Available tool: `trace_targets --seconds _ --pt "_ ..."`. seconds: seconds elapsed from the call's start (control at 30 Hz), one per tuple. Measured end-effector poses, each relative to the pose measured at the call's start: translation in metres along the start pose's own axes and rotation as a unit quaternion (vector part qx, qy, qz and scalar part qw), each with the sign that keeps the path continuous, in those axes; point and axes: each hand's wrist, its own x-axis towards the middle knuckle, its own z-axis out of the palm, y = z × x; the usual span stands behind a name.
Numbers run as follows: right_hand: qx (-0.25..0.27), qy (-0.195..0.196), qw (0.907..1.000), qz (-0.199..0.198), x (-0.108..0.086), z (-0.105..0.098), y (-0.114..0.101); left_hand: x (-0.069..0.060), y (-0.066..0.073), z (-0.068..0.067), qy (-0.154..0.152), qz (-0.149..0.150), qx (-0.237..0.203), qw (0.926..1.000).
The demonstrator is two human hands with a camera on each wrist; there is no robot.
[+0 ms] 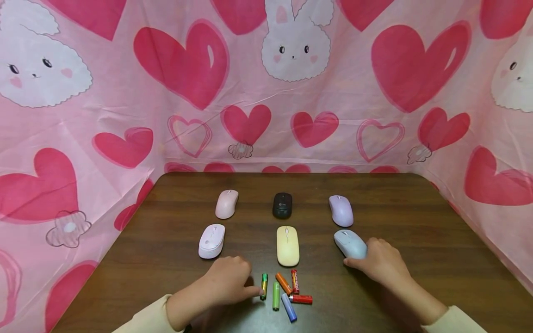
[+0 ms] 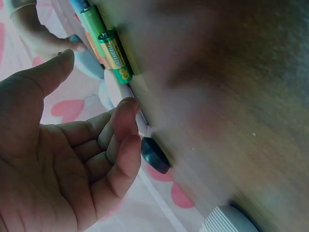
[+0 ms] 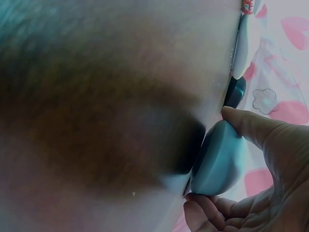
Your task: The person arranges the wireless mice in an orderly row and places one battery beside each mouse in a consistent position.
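At the right, my right hand [image 1: 384, 262] holds the light blue mouse [image 1: 350, 243] by its near end. In the right wrist view the thumb is at one side of this mouse [image 3: 219, 157] and the fingers are at the other. My left hand [image 1: 226, 280] hovers beside the green-and-gold battery [image 1: 264, 286], fingers loosely bent. The left wrist view shows nothing between the thumb and fingers, with that battery [image 2: 114, 55] beyond them. To its right lie a light green battery [image 1: 276, 296], an orange one [image 1: 283, 283], a blue one [image 1: 289, 307] and two red ones.
A yellow mouse [image 1: 288, 246] lies beyond the batteries, with a white mouse [image 1: 212, 241] at its left. Farther back are a pink mouse [image 1: 226, 204], a black mouse [image 1: 282, 206] and a lilac mouse [image 1: 341, 211]. Pink heart-print cloth [image 1: 266, 92] surrounds the brown table [image 1: 395, 199].
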Motion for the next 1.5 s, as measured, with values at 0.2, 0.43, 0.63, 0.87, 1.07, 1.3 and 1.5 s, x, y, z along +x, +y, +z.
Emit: trace_targets --seconds 0.2,0.43,0.63,0.87,1.07,1.3,1.5 --pt "-0.011 -0.008 0.9999 0.009 -0.002 0.000 0.000 0.000 0.004 0.001 -0.001 0.007 0.001 1.0000" --pt "-0.020 -0.006 0.9996 0.016 -0.006 0.001 0.000 -0.001 0.008 0.005 -0.012 0.007 0.008 0.9999" --pt "-0.040 -0.017 0.9988 0.023 -0.007 0.002 0.000 -0.001 0.012 0.008 -0.001 0.019 0.019 0.9997" --pt "-0.058 -0.022 0.9979 0.018 -0.008 0.004 -0.002 0.000 0.014 0.013 0.019 0.019 0.027 0.9993" --pt "-0.067 -0.016 0.9975 0.014 -0.009 0.005 -0.004 0.000 0.016 0.016 0.028 0.018 0.029 0.9990" --pt "-0.070 -0.014 0.9972 0.022 -0.010 0.006 -0.005 0.000 0.016 0.019 0.032 0.014 0.035 0.9988" --pt "-0.071 -0.018 0.9969 0.027 -0.011 0.006 -0.007 0.000 0.019 0.019 0.027 0.016 0.045 0.9985"
